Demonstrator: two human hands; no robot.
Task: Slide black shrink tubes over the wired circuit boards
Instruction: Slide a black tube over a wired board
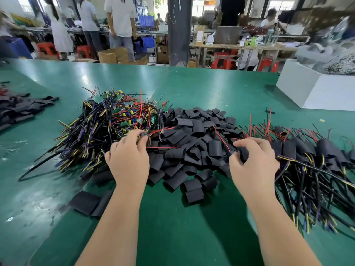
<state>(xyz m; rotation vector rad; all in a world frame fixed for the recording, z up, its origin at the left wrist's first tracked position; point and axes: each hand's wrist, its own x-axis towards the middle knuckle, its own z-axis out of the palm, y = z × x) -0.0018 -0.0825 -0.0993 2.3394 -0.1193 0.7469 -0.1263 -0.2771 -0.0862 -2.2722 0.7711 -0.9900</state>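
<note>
1. Layout on the green counter [192, 227] runs left to right: bare wired boards [115, 120], loose tubes [192, 146], then sleeved boards [317, 156]. It looks set up as a flow line, with input left, sleeves in the middle and output right.
2. The left hand [127, 158] is at the near edge of the bare wired boards, fingers [143, 136] curled into the wires. I can't tell whether they have closed on one unit; the tips are buried in the tangle.
3. The right hand [253, 162] sits between the loose tubes and the sleeved boards. Its fingers pinch one shrink tube [243, 152] from both sides, probably squeezing the flat sleeve so its mouth opens.
4. Step in hand, as I read it: fetch a board with the left and a sleeve with the right, then bring them together.
5. Risk: the leads are badly tangled, so pulling one board may drag its neighbours into the loose tubes.
6. A white box [307, 89] stands far right, well apart from the hands.
</note>
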